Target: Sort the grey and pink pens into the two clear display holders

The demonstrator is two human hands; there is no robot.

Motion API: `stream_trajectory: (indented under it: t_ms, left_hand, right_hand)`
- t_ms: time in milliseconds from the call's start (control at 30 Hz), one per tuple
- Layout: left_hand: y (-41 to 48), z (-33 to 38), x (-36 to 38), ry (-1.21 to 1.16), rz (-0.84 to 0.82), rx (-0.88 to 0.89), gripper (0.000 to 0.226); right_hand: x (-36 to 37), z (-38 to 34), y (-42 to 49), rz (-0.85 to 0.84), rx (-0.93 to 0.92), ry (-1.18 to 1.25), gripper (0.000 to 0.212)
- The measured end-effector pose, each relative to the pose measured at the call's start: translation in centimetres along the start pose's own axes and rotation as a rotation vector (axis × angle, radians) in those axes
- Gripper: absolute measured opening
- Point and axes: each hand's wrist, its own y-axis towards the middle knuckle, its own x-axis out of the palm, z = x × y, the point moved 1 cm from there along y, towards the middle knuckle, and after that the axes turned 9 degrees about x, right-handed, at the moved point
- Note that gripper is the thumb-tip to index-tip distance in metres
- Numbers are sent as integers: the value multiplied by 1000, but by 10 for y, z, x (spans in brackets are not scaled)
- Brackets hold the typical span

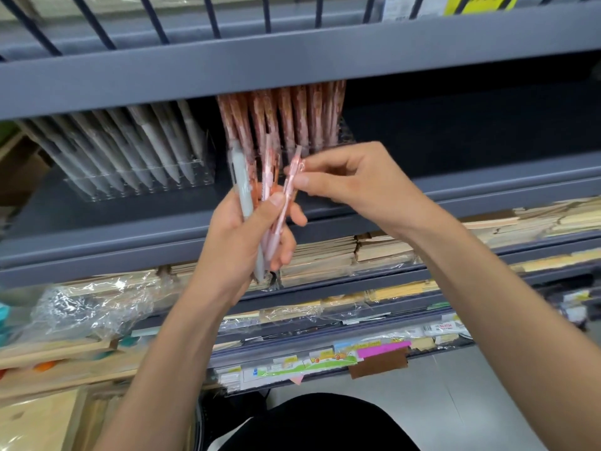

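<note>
Shelf (97, 229) stock, pen sorting, well advanced.

- Grey-pen holder (136, 190): clear, on the left, filled with a leaning row of grey pens (153, 141).
- Pink-pen holder (343, 133): clear, just beside it on the right, packed with pink pens (292, 118), their tops hidden under the shelf above.
- Left hand (240, 242): wrapped round a small unsorted bundle held in front of the pink-pen holder. It holds one loose grey pen (242, 187) and perhaps three pink ones; wrappers blur the count.
- Right hand (344, 180): thumb and forefinger pinch the top end of one loose pink pen (283, 216) of that bundle, not yet drawn free.
- Remaining, by judgement: only this handful, the pink ones for the right holder and the grey one for the left.
</note>
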Motion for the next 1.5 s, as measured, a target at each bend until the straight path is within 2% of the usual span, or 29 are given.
stream_trajectory:
  t_ms: [167, 267, 333, 433, 533, 600, 700, 767, 833, 967, 1067, 1300, 1433, 1500]
  left_hand:
    - [-1, -3, 3, 38, -14, -30, 28]
    - [-4, -5, 0, 82, -6, -62, 19]
    - [-6, -5, -1, 95, 15, -78, 13]
    - [-7, -3, -3, 88, 115, -109, 22]
    - [-5, -3, -3, 109, 176, -143, 33]
    - [-5, -3, -2, 142, 190, -141, 29]
    - [-6, -2, 0, 158, 168, -126, 13]
    - [-8, -1, 1, 174, 126, -122, 15]
    - [-10, 1, 1, 195, 124, -104, 20]
    - [-12, 2, -2, 190, 168, -66, 18]
    - [-14, 3, -5, 203, 174, -56, 18]
    - [-17, 0, -9, 195, 233, -74, 24]
    - [-18, -2, -9, 175, 201, -88, 25]
    - [-19, -2, -9, 161, 178, -90, 23]
  right_hand:
    - [-6, 4, 0, 48, 56, 263, 4]
    - [-18, 2, 2, 244, 15, 550, 3]
    - [-33, 3, 4, 417, -42, 645, 7]
    - [-59, 8, 9, 681, -179, 584, 6]
    - [-75, 12, 18, 784, -299, 409, 3]
    - [-79, 15, 27, 776, -316, 324, 9]
    - [-76, 18, 45, 732, -249, 250, 10]
    - [-75, 21, 57, 723, -191, 152, 11]
    - [-74, 21, 66, 715, -135, -6, 24]
    - [-72, 15, 74, 615, -101, -400, 29]
    - [-69, 12, 79, 536, -68, -559, 32]
    - [-63, 0, 82, 483, -2, -664, 43]
    - [-60, -3, 85, 476, 103, -500, 49]
    - [-62, -1, 83, 501, 152, -423, 40]
